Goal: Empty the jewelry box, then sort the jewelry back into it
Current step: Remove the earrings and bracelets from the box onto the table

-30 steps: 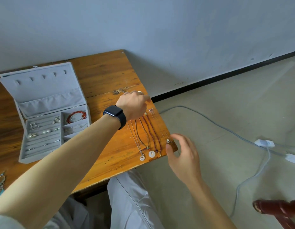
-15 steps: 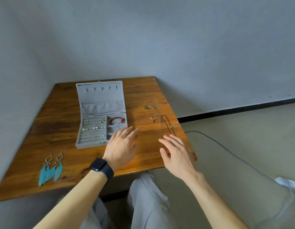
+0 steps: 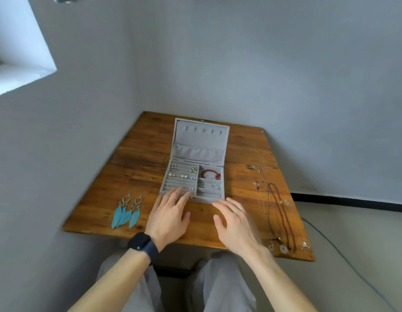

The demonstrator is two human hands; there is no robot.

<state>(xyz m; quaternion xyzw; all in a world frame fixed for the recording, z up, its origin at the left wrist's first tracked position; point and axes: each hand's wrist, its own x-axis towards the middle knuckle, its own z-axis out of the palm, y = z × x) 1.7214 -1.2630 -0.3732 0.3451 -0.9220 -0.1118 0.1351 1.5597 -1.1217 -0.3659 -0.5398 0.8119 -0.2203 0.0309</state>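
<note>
Hovering left hand [image 3: 168, 218] at box [image 3: 201, 140] front edge, fingers straight; right hand [image 3: 236, 228] beside, spread, empty; necklaces [image 3: 282, 212] on table [image 3: 139, 163] right.

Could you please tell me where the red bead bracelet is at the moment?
In the head view, the red bracelet lies in the rear right compartment of the open jewelry box, just right of the small earrings and beyond the right hand.

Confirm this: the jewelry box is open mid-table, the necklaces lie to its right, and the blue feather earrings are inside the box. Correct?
No. The head view shows the blue feather earrings lying on the table left of the jewelry box, not inside it. The box is open, and the necklaces do lie to its right.
</note>
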